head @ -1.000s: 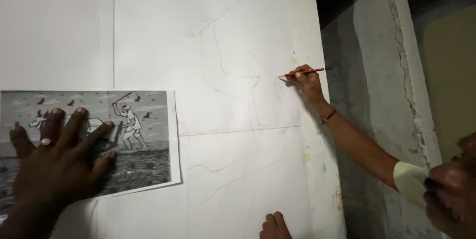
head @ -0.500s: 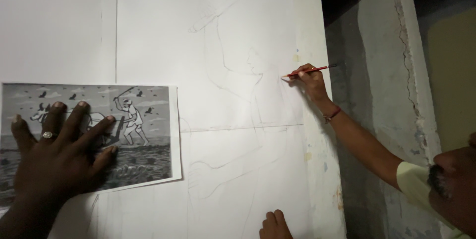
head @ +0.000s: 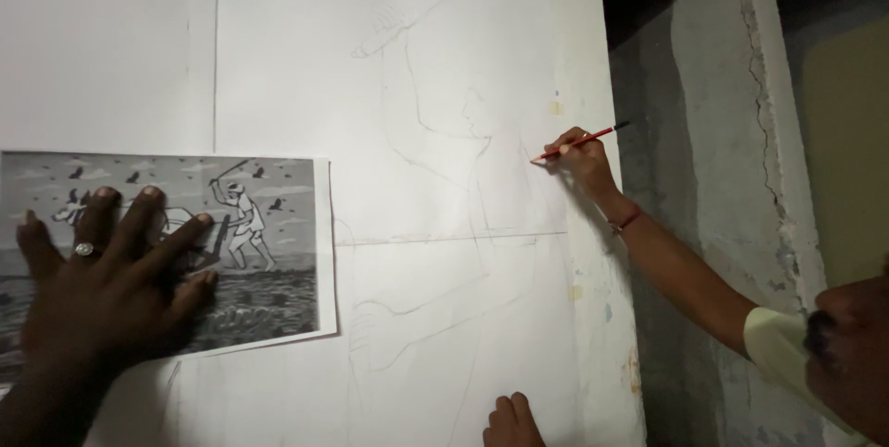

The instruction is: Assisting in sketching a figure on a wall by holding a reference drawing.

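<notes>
The person's left hand (head: 111, 289) lies flat and open, fingers spread wide, and grips nothing. Its palm and fingertips press a black-and-white printed picture (head: 269, 271) against the white drawing sheet (head: 278, 58) on the wall. A ring (head: 84, 249) sits on one finger of that hand. The print reaches out from under the palm towards the thumb side. The part just past the fingertips shows a figure with a raised stick behind an animal, with small birds above (the hand covers most of the animal).

Further out on that same side, well apart from the hand, a faint pencil sketch (head: 444, 132) of a much larger figure with a raised arm runs up the sheet. A thin ruled line crosses the sheet about level with the pressing fingers.

Beyond the sketch, a co-worker's hand (head: 579, 158) is closed around a red pencil (head: 579, 142), whose tip touches the sheet at the sketch's far edge. A thin red band (head: 627, 220) circles that wrist, and the arm ends in a pale sleeve (head: 778, 336). Behind it stands a rough concrete pillar (head: 722, 132).

Another hand (head: 512, 421) rests on the sheet at the bottom edge, lower than the pressing hand, and whose arm it belongs to cannot be told. The person's own right hand cannot be made out.
</notes>
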